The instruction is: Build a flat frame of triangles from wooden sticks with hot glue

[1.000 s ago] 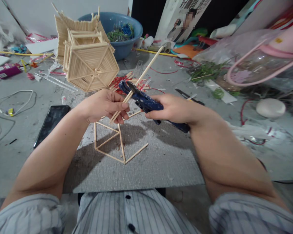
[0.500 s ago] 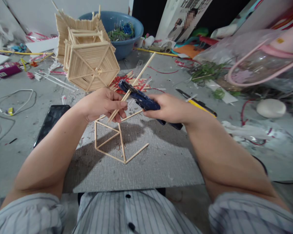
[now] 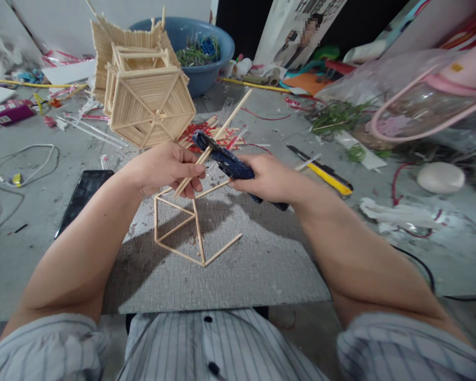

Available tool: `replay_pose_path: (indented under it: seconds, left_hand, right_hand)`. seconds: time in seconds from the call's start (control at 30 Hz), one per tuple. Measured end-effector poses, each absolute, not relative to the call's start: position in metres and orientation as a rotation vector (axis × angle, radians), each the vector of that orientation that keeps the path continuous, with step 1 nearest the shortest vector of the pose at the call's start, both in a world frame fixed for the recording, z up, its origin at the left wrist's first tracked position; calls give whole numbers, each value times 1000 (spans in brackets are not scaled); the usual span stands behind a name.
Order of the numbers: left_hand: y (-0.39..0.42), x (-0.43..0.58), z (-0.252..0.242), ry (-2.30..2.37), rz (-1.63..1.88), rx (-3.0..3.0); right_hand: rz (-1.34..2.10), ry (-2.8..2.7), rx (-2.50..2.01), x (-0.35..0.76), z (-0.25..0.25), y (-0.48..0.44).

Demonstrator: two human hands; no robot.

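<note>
Pinched in my left hand (image 3: pixel 178 168) are thin wooden sticks (image 3: pixel 236 110), a long one and a shorter one side by side, slanting up to the right. My right hand (image 3: pixel 264 179) is closed around dark blue pliers (image 3: pixel 232 161). Their jaws lie across the sticks just beyond my left fingertips. Below both hands, a stick frame (image 3: pixel 199 238) of joined triangles lies on the grey board (image 3: pixel 238 286), with one side open at the right. Behind my left hand stands a built stick model (image 3: pixel 153 108) with a six-sided panel facing me.
Red-tipped sticks (image 3: pixel 222 136) lie in a pile behind the pliers. On the right are a yellow utility knife (image 3: pixel 329 179), a white egg-shaped object (image 3: pixel 440 177) and a pink-handled clear container (image 3: pixel 412 106). A phone (image 3: pixel 83 198) lies left; a blue basin (image 3: pixel 218 50) stands at the back.
My right hand and the pliers' handles have shifted slightly left, while the jaws stay on the sticks. My left hand has barely moved.
</note>
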State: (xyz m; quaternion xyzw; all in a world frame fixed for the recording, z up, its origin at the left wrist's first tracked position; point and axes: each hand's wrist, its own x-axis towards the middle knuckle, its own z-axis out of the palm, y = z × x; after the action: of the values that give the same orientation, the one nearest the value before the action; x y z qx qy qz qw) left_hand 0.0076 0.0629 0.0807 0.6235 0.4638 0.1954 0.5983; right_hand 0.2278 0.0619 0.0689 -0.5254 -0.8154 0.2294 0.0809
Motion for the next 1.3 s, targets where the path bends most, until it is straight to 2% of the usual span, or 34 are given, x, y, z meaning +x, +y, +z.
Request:
replay_pose_path:
  seconds: [0.17,0.4,1.3]
  left_hand:
    - [61,9,82,1100,451,1469]
    - [59,12,82,1087,457,1475]
    - [60,9,82,1031,452,1464]
  right_hand:
    - [862,-2342,-1561,231,67,64]
    - [941,-2325,-1523,237,73,63]
    - [832,-2398,-1498,234,74,59]
